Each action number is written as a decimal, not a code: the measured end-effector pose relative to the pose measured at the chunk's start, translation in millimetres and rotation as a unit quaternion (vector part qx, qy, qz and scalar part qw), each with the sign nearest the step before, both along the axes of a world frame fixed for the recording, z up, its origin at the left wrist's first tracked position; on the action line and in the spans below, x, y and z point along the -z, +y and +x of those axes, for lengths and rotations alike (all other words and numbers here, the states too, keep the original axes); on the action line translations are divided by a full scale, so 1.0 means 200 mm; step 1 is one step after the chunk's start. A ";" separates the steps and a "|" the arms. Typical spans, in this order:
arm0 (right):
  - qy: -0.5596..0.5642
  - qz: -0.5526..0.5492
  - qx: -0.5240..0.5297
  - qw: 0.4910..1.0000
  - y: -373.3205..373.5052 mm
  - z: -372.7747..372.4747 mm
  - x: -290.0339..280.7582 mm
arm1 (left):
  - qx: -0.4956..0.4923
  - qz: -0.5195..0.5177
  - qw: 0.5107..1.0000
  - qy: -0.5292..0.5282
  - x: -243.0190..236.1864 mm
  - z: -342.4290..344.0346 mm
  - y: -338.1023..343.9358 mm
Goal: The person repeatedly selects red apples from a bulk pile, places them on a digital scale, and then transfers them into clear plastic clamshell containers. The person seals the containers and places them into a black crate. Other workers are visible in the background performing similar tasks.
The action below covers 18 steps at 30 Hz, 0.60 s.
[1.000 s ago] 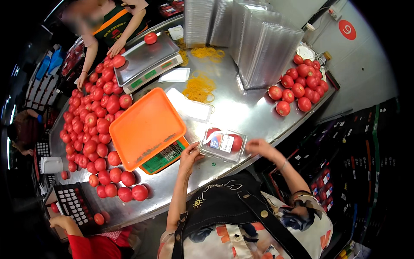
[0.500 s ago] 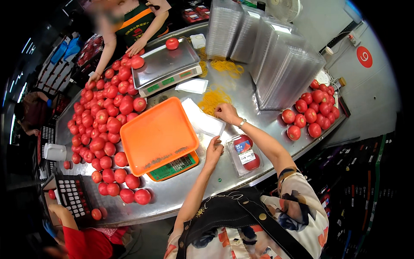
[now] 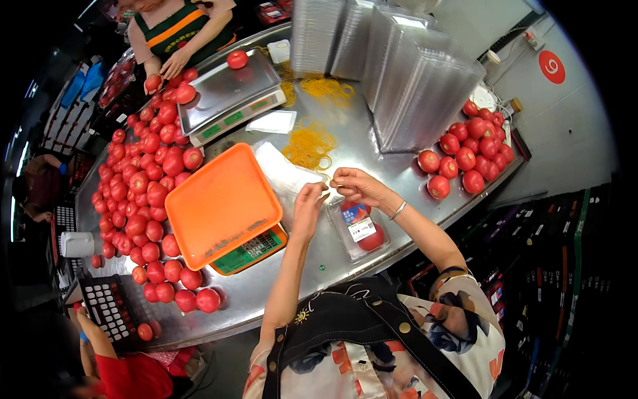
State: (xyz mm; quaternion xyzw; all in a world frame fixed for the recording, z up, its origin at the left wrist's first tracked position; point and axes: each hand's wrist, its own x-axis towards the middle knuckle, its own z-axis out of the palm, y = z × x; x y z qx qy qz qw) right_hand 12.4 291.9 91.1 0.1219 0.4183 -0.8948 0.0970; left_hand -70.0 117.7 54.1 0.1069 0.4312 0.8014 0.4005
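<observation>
My left hand [image 3: 310, 207] and my right hand [image 3: 363, 186] meet over the metal table, fingers pinched. Between their fingertips is a thin yellow rubber band, only faintly visible. Just below my right hand lies a clear plastic box [image 3: 340, 229] with tomatoes [image 3: 370, 239] inside and a blue-and-white label [image 3: 361, 226] on top. Beyond my hands is a loose heap of yellow rubber bands [image 3: 309, 143]. White sheets [image 3: 282, 166] lie left of my hands, partly behind the left one.
An orange tray [image 3: 222, 206] rests on a scale [image 3: 249, 253]. Many tomatoes [image 3: 136, 183] cover the left side; more [image 3: 472, 153] lie at right. Stacked clear boxes [image 3: 425, 86] stand at the back. A co-worker [image 3: 183, 33] handles tomatoes by another scale [image 3: 232, 93]; a red-sleeved person [image 3: 126, 366] is lower left.
My right hand has come away from the rubber band heap toward me. My left hand has risen to meet it. The co-worker across the table now holds up a tomato.
</observation>
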 end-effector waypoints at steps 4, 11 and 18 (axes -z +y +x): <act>0.007 -0.053 -0.103 0.993 0.10 0.20 -0.04 | 0.144 -0.090 0.985 0.037 -0.08 -0.01 -0.16; 0.087 0.809 -0.081 0.576 0.39 0.28 -0.10 | 0.242 -0.417 0.661 0.575 -0.20 -0.01 -0.32; -0.014 0.749 0.002 0.662 0.32 0.57 0.47 | 0.376 -0.372 0.725 0.441 0.27 -0.03 -0.21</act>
